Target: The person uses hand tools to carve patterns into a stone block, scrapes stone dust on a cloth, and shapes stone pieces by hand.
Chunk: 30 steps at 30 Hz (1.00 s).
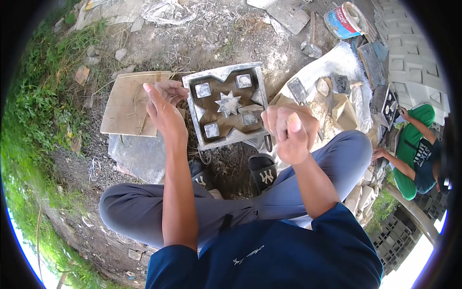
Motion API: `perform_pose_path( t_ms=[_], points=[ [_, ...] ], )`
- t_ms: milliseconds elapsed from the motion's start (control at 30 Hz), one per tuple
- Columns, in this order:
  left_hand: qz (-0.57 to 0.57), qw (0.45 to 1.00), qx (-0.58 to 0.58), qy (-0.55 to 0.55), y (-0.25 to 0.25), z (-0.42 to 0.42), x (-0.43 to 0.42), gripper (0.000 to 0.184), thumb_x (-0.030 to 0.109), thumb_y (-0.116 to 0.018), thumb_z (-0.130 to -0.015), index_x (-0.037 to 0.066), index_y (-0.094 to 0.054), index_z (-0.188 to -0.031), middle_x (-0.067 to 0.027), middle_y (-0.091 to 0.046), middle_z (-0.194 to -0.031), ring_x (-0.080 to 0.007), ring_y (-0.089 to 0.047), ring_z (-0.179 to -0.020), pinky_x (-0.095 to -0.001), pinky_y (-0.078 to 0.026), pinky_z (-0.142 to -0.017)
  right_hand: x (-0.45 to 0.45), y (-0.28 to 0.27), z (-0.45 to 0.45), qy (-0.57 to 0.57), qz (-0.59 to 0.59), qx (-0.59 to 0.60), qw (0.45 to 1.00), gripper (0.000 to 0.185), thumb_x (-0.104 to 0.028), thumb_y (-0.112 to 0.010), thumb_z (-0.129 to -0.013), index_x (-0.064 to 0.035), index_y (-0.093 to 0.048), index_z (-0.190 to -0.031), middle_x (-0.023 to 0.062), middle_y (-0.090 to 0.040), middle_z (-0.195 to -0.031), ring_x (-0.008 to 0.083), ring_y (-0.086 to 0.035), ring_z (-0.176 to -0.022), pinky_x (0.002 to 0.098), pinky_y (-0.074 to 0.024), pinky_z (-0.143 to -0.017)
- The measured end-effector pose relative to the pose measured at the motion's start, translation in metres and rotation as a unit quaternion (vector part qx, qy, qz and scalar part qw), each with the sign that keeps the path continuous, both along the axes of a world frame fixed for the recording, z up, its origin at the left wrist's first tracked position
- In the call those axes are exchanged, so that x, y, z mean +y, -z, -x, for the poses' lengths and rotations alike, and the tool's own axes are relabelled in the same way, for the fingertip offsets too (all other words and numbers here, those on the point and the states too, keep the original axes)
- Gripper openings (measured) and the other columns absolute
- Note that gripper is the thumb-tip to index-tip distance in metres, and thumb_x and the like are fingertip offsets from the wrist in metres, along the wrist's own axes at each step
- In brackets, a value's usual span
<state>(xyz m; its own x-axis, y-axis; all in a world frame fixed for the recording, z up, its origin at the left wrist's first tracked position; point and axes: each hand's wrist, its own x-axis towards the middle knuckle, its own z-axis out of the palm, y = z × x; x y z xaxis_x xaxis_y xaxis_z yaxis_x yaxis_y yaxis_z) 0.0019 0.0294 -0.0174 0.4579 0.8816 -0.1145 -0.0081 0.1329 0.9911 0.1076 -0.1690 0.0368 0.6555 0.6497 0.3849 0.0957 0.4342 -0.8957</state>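
A square metal mould [190, 106] lies in front of my feet, with a star-shaped block [228, 103] at its centre and small square blocks near its corners. Grey-brown material lines its bottom. My left hand [166, 103] is at the mould's left side, fingers apart and curved, with nothing in it. On the right side, my right hand [291, 130] is closed, its fingers curled round a thin flat tool [252, 109] that reaches over the mould's lower right block. The hand hides the rest of that tool.
Wooden boards [130, 103] lie at the left. On the right are a white sack [344, 60] with sand, stones and a trowel, and a paint bucket [344, 21]. Another person [418, 154] sits at the far right beside a second mould [385, 106]. Patterned blocks are stacked behind.
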Motion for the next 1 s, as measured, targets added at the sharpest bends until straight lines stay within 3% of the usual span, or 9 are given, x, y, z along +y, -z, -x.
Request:
perform_pose_path(
  t_ms=[100, 367, 433, 567, 633, 767, 833, 900, 1000],
  points=[
    [-0.007, 1.0, -0.019, 0.012, -0.001, -0.006, 0.0, 0.07, 0.054, -0.027, -0.108, -0.002, -0.063, -0.087, -0.0088, -0.062, -0.073, -0.0181, -0.061, -0.07, -0.0331, -0.052, -0.072, 0.017, 0.023, -0.006, 0.044, 0.069, -0.064, 0.995, 0.059, -0.03, -0.044, -0.107, -0.0063, -0.032, -0.054, 0.0015, -0.033, -0.049, 0.0125, -0.029, -0.041, 0.0282, -0.0224, -0.041],
    [-0.014, 1.0, -0.018, 0.006, -0.002, -0.004, -0.001, 0.07, 0.054, -0.027, -0.108, -0.002, -0.063, -0.087, -0.0097, -0.063, -0.073, -0.0188, -0.06, -0.069, -0.033, -0.052, -0.072, 0.021, 0.026, -0.005, 0.002, 0.075, 0.012, 0.997, 0.062, -0.037, -0.035, -0.11, -0.0073, -0.034, -0.055, 0.0016, -0.034, -0.051, 0.0131, -0.031, -0.044, 0.0295, -0.0267, -0.045],
    [-0.011, 1.0, -0.012, 0.003, -0.005, -0.007, 0.0, 0.07, 0.054, -0.027, -0.108, -0.002, -0.063, -0.087, -0.0096, -0.063, -0.074, -0.0189, -0.061, -0.069, -0.0328, -0.052, -0.072, 0.021, 0.008, -0.004, 0.03, 0.04, 0.064, 0.997, 0.056, -0.023, -0.039, -0.109, -0.0035, -0.033, -0.057, 0.002, -0.037, -0.051, 0.0122, -0.031, -0.043, 0.0301, -0.0245, -0.044],
    [-0.006, 1.0, -0.011, -0.001, -0.003, -0.001, -0.002, 0.069, 0.054, -0.027, -0.108, -0.002, -0.063, -0.087, -0.0096, -0.062, -0.074, -0.0188, -0.06, -0.069, -0.0324, -0.052, -0.071, 0.01, 0.009, 0.0, -0.014, -0.005, -0.005, 1.0, 0.062, -0.038, -0.034, -0.11, -0.0055, -0.034, -0.057, 0.0016, -0.035, -0.052, 0.0128, -0.031, -0.046, 0.0293, -0.0255, -0.046],
    [-0.015, 1.0, -0.023, 0.008, -0.004, -0.004, -0.001, 0.069, 0.054, -0.027, -0.108, -0.001, -0.063, -0.087, -0.0096, -0.062, -0.074, -0.0187, -0.06, -0.069, -0.0323, -0.052, -0.071, 0.02, 0.018, -0.006, 0.017, 0.12, -0.023, 0.992, 0.062, -0.039, -0.035, -0.109, -0.0068, -0.034, -0.057, 0.0013, -0.035, -0.052, 0.0128, -0.031, -0.046, 0.0288, -0.0259, -0.046],
    [-0.014, 1.0, -0.005, 0.008, -0.005, -0.005, 0.001, 0.068, 0.054, -0.027, -0.108, 0.0, -0.062, -0.088, -0.0092, -0.063, -0.075, -0.0195, -0.062, -0.072, -0.0333, -0.053, -0.073, 0.005, 0.003, -0.006, 0.017, -0.025, 0.037, 0.999, 0.059, -0.037, -0.044, -0.107, -0.0055, -0.034, -0.058, -0.0001, -0.034, -0.054, 0.0122, -0.032, -0.046, 0.029, -0.0246, -0.046],
    [-0.01, 1.0, -0.011, -0.005, -0.005, -0.001, -0.002, 0.07, 0.055, -0.027, -0.108, -0.001, -0.062, -0.086, -0.0095, -0.062, -0.073, -0.0186, -0.06, -0.068, -0.0322, -0.052, -0.071, 0.005, 0.011, -0.007, 0.007, -0.025, 0.006, 1.0, 0.058, -0.036, -0.047, -0.106, -0.0057, -0.034, -0.058, 0.0007, -0.034, -0.052, 0.0122, -0.034, -0.046, 0.0293, -0.0245, -0.045],
    [-0.014, 1.0, -0.019, 0.005, -0.005, -0.004, -0.001, 0.07, 0.054, -0.027, -0.108, -0.001, -0.062, -0.086, -0.0094, -0.063, -0.073, -0.0185, -0.06, -0.068, -0.0321, -0.052, -0.071, 0.011, 0.017, -0.011, 0.053, 0.159, -0.043, 0.985, 0.058, -0.035, -0.047, -0.105, -0.0068, -0.034, -0.057, 0.0013, -0.034, -0.051, 0.012, -0.034, -0.045, 0.0289, -0.0242, -0.045],
    [-0.007, 1.0, -0.014, 0.003, -0.004, -0.006, -0.002, 0.069, 0.054, -0.027, -0.108, -0.002, -0.062, -0.087, -0.0095, -0.063, -0.073, -0.0187, -0.06, -0.068, -0.0319, -0.052, -0.071, 0.005, 0.002, -0.005, 0.051, 0.071, -0.012, 0.996, 0.057, -0.033, -0.049, -0.104, -0.0059, -0.034, -0.056, 0.0011, -0.034, -0.05, 0.012, -0.033, -0.044, 0.0288, -0.0231, -0.044]
  ],
)
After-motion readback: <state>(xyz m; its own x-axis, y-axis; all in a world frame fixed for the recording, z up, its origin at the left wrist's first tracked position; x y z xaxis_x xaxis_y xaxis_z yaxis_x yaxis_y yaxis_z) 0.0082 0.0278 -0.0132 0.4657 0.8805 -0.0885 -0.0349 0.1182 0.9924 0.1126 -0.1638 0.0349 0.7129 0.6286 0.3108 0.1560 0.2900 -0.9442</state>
